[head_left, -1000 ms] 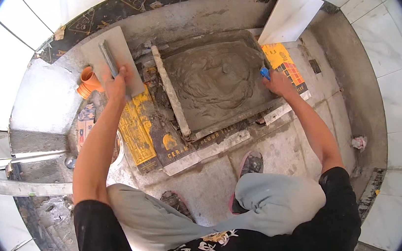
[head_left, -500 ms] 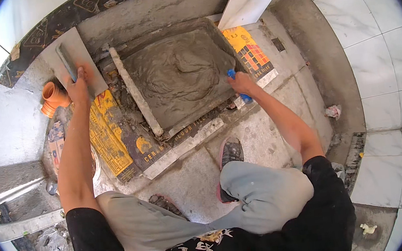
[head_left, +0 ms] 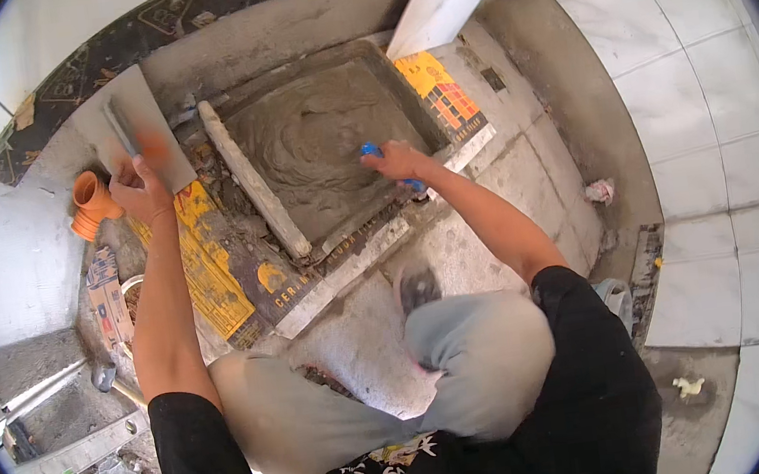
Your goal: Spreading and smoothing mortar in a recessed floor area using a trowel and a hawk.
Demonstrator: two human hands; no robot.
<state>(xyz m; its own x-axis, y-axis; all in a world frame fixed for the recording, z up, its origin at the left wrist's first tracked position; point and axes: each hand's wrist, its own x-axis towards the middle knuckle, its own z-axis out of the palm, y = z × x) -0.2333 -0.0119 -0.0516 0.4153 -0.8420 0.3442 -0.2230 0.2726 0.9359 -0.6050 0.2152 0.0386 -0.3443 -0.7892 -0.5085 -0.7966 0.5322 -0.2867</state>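
My right hand (head_left: 404, 161) is closed round the blue handle (head_left: 371, 150) of a tool over a shallow square tray (head_left: 416, 102) of wet grey mortar (head_left: 320, 122). The tool's working end is hidden. At the left, a flat grey rectangular plate (head_left: 144, 105) leans at the wall, with a grey bar-like grip (head_left: 120, 126) along its face. My left hand (head_left: 140, 187) is at the lower end of that grip, thumb and fingers parted. A mortar-crusted stick (head_left: 253, 181) lies along the tray's left side.
An orange pipe fitting (head_left: 93, 206) stands beside my left hand. Yellow and black cardboard (head_left: 210, 266) lies under the tray. A white marbled tile (head_left: 442, 3) leans behind it. A hammer (head_left: 107, 378) and a metal level-like bar (head_left: 86, 450) lie at lower left.
My right hand has moved left over the mortar with the blue-handled tool. My left hand has slid slightly down from the grip, its fingers loosening. The whole view has shifted a little.
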